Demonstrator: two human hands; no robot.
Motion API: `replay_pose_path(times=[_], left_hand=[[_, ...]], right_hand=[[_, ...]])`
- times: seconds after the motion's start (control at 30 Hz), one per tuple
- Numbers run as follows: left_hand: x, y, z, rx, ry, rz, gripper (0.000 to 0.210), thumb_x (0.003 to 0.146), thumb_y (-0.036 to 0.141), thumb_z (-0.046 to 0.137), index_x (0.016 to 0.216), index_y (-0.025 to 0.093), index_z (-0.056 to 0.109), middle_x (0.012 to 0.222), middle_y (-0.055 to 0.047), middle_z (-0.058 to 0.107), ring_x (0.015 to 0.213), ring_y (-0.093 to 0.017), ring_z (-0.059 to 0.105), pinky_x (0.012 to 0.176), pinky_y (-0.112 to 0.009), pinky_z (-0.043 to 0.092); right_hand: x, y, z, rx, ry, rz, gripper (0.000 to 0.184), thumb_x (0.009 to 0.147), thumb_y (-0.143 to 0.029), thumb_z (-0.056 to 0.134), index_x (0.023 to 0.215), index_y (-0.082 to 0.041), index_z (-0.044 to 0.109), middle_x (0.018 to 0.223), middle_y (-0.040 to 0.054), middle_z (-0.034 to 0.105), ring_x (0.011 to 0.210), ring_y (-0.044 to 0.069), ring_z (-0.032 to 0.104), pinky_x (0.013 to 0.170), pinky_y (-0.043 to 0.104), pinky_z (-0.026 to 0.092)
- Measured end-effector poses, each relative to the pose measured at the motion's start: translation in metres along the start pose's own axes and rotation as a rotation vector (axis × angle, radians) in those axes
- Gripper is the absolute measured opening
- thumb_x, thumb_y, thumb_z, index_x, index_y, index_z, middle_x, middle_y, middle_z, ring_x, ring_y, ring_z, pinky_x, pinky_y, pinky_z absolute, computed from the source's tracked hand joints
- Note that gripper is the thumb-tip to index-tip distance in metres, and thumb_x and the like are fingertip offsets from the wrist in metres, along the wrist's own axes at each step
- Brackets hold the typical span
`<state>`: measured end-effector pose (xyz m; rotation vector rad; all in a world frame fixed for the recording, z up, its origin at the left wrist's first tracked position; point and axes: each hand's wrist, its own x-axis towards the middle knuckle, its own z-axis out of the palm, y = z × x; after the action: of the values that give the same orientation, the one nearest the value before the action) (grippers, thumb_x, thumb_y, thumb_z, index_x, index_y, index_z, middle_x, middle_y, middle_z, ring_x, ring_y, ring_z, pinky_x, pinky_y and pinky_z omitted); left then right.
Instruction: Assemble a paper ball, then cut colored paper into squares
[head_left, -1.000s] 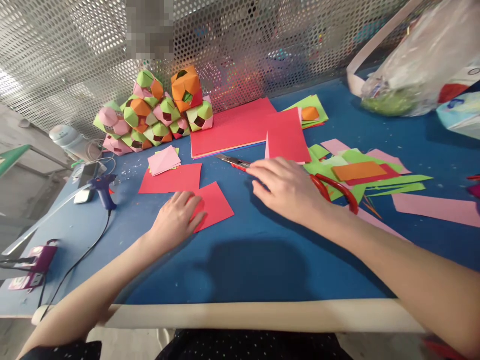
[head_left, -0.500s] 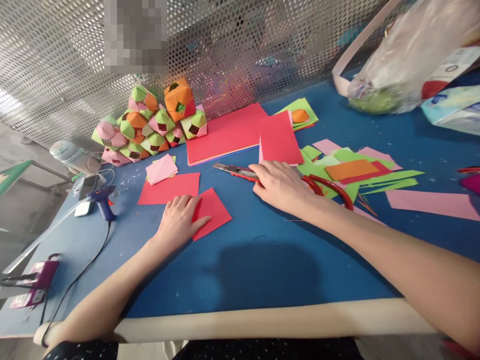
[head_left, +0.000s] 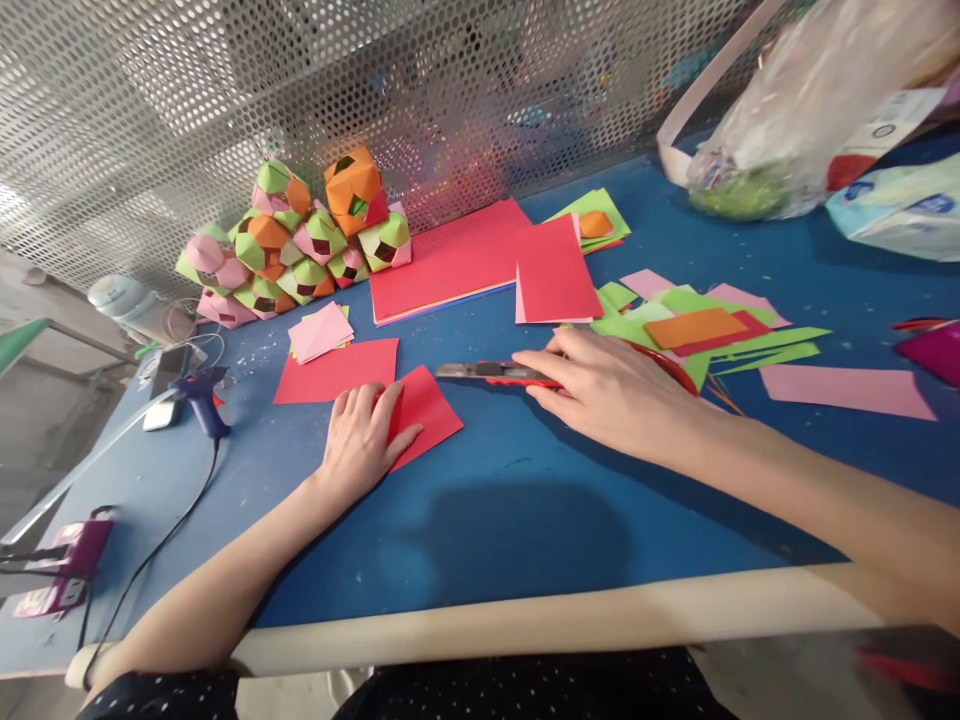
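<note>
My left hand [head_left: 364, 430] lies flat with its fingers apart, pressing on the left part of a red paper square [head_left: 430, 410] turned at an angle on the blue table. In my right hand [head_left: 600, 390] is a red-handled utility knife [head_left: 517, 374], its blade end pointing left toward the top corner of that square. Behind the hand, the red handle of a pair of scissors [head_left: 679, 372] shows in part. Just past my left hand lies a red paper rectangle [head_left: 319, 375], with a small stack of pink paper pieces [head_left: 321, 332] at its upper edge.
Folded paper balls [head_left: 300, 240] are piled against the perforated metal panel [head_left: 465, 110]. Red sheets [head_left: 450, 255] lie beside them. Green, pink and orange scraps [head_left: 697, 325] are on the right. A blue glue gun [head_left: 201, 400] with its cord lies left, and a plastic bag [head_left: 795, 120] stands back right.
My right hand has lifted the utility knife slightly and brought it nearer, turning its blade more level. My left hand stays on the red square. The view has shifted a little.
</note>
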<state>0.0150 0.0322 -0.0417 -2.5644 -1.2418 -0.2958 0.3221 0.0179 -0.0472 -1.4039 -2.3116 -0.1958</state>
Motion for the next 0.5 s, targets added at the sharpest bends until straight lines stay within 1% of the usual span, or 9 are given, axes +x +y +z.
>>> replay_pose_path(times=[0.1,0.23,0.33,0.5], left_hand=[[-0.001,-0.001,0.002,0.007,0.037,0.013,0.051,0.093,0.045,0.053,0.133,0.016,0.044,0.111,-0.015,0.058,0.1,-0.029,0.058,0.089,-0.045,0.047],[-0.002,-0.001,0.005,0.029,0.117,0.041,0.055,0.091,0.043,0.056,0.136,0.016,0.04,0.112,-0.016,0.056,0.1,-0.029,0.058,0.089,-0.046,0.047],[-0.003,-0.001,0.005,0.039,0.144,0.045,0.057,0.09,0.043,0.058,0.135,0.014,0.04,0.111,-0.017,0.056,0.101,-0.029,0.058,0.089,-0.045,0.048],[-0.004,0.0,0.005,0.009,0.14,0.019,0.059,0.09,0.044,0.058,0.137,0.016,0.039,0.112,-0.016,0.056,0.102,-0.029,0.058,0.09,-0.046,0.048]], right_hand=[[-0.017,-0.001,-0.002,-0.02,0.04,-0.032,0.03,0.093,-0.027,0.048,0.115,-0.016,0.066,0.093,0.0112,0.061,0.078,0.024,0.056,0.07,0.037,0.041],[-0.025,-0.008,0.001,-0.07,0.097,-0.057,0.029,0.093,-0.025,0.05,0.113,-0.014,0.067,0.087,0.01,0.061,0.076,0.023,0.054,0.075,0.039,0.04],[-0.023,-0.01,0.007,-0.075,0.103,-0.062,0.029,0.094,-0.025,0.049,0.113,-0.014,0.067,0.088,0.0098,0.061,0.077,0.022,0.054,0.079,0.04,0.039],[-0.024,-0.006,0.01,-0.014,0.073,-0.105,0.029,0.092,-0.022,0.051,0.115,-0.015,0.067,0.088,0.0094,0.063,0.08,0.023,0.056,0.082,0.042,0.039]])
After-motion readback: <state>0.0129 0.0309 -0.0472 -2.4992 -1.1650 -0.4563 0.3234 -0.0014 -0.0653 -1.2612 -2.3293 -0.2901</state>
